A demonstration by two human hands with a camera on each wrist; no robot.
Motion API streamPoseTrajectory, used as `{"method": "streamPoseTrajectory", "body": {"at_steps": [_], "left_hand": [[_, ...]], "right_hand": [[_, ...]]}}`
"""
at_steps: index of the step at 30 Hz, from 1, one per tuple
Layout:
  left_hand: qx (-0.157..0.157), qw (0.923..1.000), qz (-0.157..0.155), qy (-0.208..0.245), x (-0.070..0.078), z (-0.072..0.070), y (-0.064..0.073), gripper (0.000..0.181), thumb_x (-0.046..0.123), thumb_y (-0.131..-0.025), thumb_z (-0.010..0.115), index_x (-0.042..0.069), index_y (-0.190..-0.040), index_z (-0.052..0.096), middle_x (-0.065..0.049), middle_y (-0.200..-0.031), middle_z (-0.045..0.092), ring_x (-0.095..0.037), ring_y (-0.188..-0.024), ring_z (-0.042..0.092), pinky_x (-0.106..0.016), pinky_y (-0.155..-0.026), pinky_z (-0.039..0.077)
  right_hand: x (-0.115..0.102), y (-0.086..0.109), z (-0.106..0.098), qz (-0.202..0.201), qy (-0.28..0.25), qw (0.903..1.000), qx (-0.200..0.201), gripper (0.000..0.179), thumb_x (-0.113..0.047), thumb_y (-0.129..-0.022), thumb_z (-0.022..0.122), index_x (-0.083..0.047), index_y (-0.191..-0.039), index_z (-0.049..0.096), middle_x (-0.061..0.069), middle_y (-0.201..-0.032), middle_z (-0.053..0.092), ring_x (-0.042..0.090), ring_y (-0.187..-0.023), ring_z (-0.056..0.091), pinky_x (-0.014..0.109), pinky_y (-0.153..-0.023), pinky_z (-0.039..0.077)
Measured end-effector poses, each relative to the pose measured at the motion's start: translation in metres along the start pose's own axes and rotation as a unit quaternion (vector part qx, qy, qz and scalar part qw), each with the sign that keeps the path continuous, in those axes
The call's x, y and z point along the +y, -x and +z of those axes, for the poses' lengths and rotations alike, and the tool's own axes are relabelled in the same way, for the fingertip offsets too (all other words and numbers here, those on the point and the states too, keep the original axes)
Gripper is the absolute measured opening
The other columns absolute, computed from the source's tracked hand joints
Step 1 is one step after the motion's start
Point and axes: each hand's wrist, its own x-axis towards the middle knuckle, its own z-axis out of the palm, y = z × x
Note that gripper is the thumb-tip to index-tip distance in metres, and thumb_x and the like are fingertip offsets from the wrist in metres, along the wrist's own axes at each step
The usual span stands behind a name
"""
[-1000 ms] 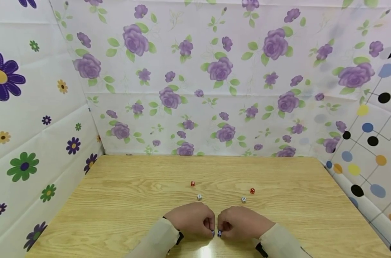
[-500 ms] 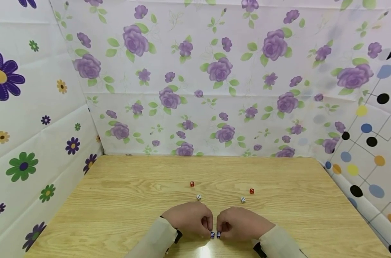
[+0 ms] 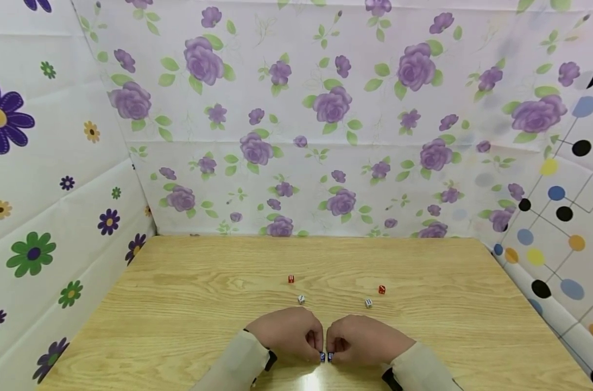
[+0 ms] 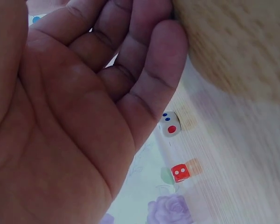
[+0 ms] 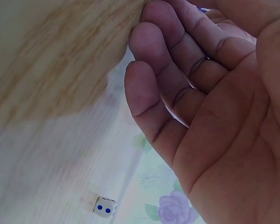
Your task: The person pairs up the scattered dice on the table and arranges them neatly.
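- One blue die [image 3: 322, 357] is pinched in the left hand [image 3: 291, 332].
- Second blue die [image 3: 330, 357] is pinched in the right hand [image 3: 367, 338], just beside the first, a narrow gap between.
- Beyond, on the wooden surface [image 3: 179, 304], lie white dice [image 3: 301, 299] and red dice [image 3: 382, 290], two each.

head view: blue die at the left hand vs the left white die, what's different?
Color: blue die is dark with light pips; white die is white with dark pips.
Hold: left hand pinches the blue die; the white die sits free on the table.
Place: blue die is low in frame, white die farther up.
Shared: both are dice with pips.
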Motion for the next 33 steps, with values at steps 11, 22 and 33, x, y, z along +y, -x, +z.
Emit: {"method": "streamPoseTrajectory", "body": {"at_steps": [11,22,33], "left_hand": [[-0.001,1.0,0.004,-0.001,0.003,-0.001,0.0017,0.009,0.022,-0.079,0.076,0.026,-0.075,0.068,0.019,-0.068,0.06,0.004,-0.06,0.055,-0.017,-0.057,0.047],[-0.006,0.9999,0.001,0.011,0.003,-0.0003,0.0027,0.01,0.025,-0.08,0.075,0.027,-0.073,0.068,0.019,-0.066,0.061,0.003,-0.059,0.056,-0.017,-0.056,0.047],[-0.008,0.9999,0.001,0.01,0.0057,-0.0008,0.0043,0.011,0.024,-0.081,0.074,0.026,-0.073,0.069,0.019,-0.067,0.062,0.004,-0.059,0.056,-0.017,-0.056,0.047]], "right_hand": [[-0.0004,-0.0012,0.0011,-0.012,0.007,0.9999,-0.001,0.009,-0.018,-0.083,0.072,-0.025,-0.082,0.066,-0.022,-0.075,0.055,-0.008,-0.064,0.049,0.013,-0.059,0.043],[0.0008,-0.0019,0.0035,-0.022,0.019,0.9996,0.001,0.009,-0.018,-0.083,0.071,-0.025,-0.082,0.066,-0.023,-0.075,0.054,-0.009,-0.064,0.049,0.012,-0.059,0.043],[-0.0012,-0.0029,0.0028,-0.019,0.011,0.9997,-0.007,0.01,-0.017,-0.085,0.07,-0.025,-0.082,0.065,-0.022,-0.075,0.055,-0.009,-0.063,0.049,0.013,-0.058,0.043]]}}
